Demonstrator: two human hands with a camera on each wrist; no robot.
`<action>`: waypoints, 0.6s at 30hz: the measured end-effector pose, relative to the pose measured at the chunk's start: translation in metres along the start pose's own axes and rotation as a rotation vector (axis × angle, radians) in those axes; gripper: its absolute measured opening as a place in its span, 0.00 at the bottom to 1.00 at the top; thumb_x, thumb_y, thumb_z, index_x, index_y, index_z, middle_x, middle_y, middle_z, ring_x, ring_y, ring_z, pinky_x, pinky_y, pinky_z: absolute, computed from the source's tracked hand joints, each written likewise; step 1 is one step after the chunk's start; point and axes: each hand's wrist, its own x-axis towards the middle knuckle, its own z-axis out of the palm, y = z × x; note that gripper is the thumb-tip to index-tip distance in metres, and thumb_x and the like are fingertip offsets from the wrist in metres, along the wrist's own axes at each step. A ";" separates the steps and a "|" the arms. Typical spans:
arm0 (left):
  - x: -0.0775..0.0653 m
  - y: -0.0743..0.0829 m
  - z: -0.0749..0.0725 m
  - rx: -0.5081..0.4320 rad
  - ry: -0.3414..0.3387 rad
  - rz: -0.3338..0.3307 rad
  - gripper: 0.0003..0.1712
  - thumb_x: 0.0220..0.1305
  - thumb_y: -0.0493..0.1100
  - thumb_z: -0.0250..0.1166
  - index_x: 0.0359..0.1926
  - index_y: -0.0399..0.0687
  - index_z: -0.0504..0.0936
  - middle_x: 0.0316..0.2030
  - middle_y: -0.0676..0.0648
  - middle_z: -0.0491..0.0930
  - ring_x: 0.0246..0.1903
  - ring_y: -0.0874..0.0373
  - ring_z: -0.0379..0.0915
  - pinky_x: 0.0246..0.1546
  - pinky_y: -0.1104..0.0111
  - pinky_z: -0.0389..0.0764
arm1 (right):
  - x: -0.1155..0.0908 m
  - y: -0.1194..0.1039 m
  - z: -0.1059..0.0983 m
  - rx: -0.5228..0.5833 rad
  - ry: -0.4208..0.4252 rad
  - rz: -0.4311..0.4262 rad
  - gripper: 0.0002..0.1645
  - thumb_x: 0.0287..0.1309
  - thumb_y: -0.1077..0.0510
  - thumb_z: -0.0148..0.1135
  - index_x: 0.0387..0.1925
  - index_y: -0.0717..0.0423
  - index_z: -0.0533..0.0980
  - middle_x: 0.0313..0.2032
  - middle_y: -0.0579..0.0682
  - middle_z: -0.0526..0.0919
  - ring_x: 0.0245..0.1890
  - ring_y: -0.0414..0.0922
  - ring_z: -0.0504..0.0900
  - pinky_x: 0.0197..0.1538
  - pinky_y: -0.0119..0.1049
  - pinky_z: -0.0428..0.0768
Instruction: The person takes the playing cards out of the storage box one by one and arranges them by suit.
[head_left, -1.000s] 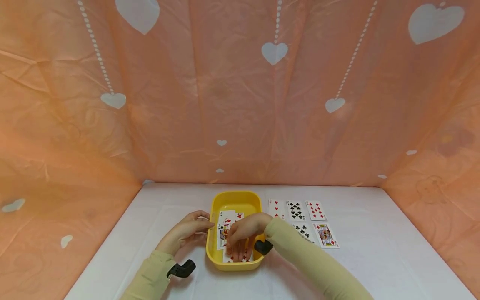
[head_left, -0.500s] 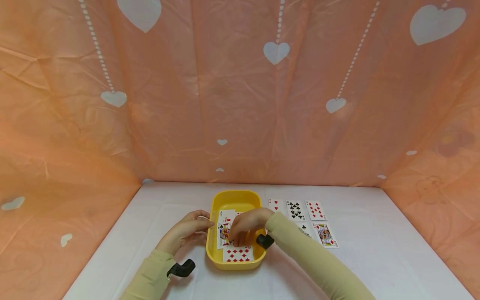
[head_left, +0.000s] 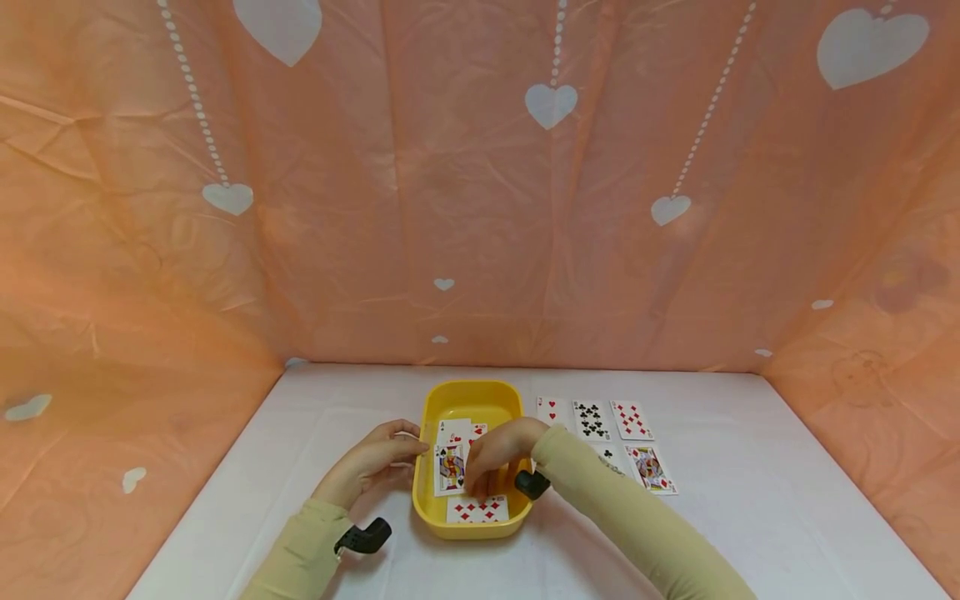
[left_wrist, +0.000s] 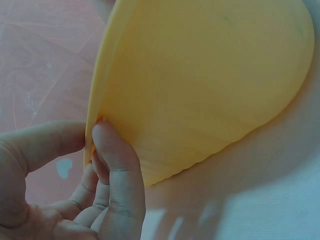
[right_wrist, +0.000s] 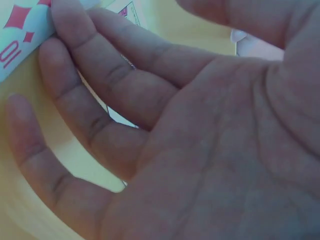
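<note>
A yellow plastic tray [head_left: 472, 533] holds several playing cards, face up. My left hand [head_left: 378, 458] pinches its left rim; the left wrist view shows fingers on both sides of the tray wall [left_wrist: 200, 75]. Inside the tray, my right hand [head_left: 501, 454] reaches down over the cards, fingers slightly bent and thumb apart. Its fingertips lie by the ten of diamonds [right_wrist: 25, 30], seen at the tray's near end as a red-diamond card [head_left: 477, 510]. Left of that hand lies a jack [head_left: 450, 468], with a white card [head_left: 453, 430] behind it. The right hand partly hides other cards.
Right of the tray, cards lie face up in two rows: a heart card [head_left: 551, 408], a club card [head_left: 592, 421] and a diamond card [head_left: 632, 421] behind, a diamond face card [head_left: 651, 470] in front. The right sleeve [head_left: 622, 508] partly covers this layout.
My right hand has moved away from the tray's near end and slightly right, uncovering the ten of diamonds and more of the jack. My left hand stays on the rim.
</note>
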 end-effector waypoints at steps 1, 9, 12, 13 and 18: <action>0.000 -0.001 0.000 0.000 0.000 0.002 0.20 0.59 0.34 0.64 0.48 0.32 0.66 0.33 0.42 0.80 0.29 0.57 0.77 0.29 0.67 0.81 | 0.000 0.000 0.000 -0.001 0.001 0.001 0.14 0.61 0.51 0.59 0.34 0.57 0.83 0.31 0.53 0.85 0.31 0.43 0.78 0.42 0.46 0.78; 0.000 0.000 0.000 0.003 -0.002 -0.018 0.21 0.60 0.35 0.64 0.50 0.30 0.66 0.35 0.40 0.81 0.30 0.56 0.78 0.29 0.67 0.81 | 0.001 0.002 0.001 0.000 -0.006 -0.028 0.12 0.63 0.52 0.58 0.36 0.55 0.82 0.28 0.49 0.82 0.29 0.42 0.76 0.35 0.39 0.77; 0.001 0.001 0.000 0.003 -0.001 -0.025 0.21 0.61 0.35 0.63 0.50 0.31 0.66 0.35 0.40 0.81 0.30 0.55 0.78 0.29 0.67 0.81 | 0.001 0.003 -0.001 0.022 -0.033 -0.046 0.12 0.64 0.55 0.57 0.38 0.57 0.82 0.28 0.50 0.81 0.27 0.43 0.76 0.31 0.36 0.75; 0.001 0.001 0.000 0.005 -0.001 -0.026 0.21 0.61 0.36 0.63 0.50 0.31 0.66 0.35 0.40 0.81 0.30 0.55 0.78 0.28 0.67 0.81 | 0.001 0.003 -0.001 0.025 -0.040 -0.051 0.12 0.64 0.55 0.57 0.38 0.58 0.81 0.27 0.51 0.81 0.27 0.43 0.76 0.30 0.35 0.74; 0.002 0.001 0.000 0.010 0.005 -0.035 0.22 0.60 0.36 0.64 0.51 0.30 0.66 0.34 0.41 0.81 0.30 0.55 0.79 0.29 0.67 0.81 | 0.002 0.004 -0.003 -0.012 -0.005 -0.073 0.11 0.64 0.56 0.57 0.38 0.59 0.81 0.29 0.53 0.81 0.27 0.43 0.75 0.32 0.36 0.74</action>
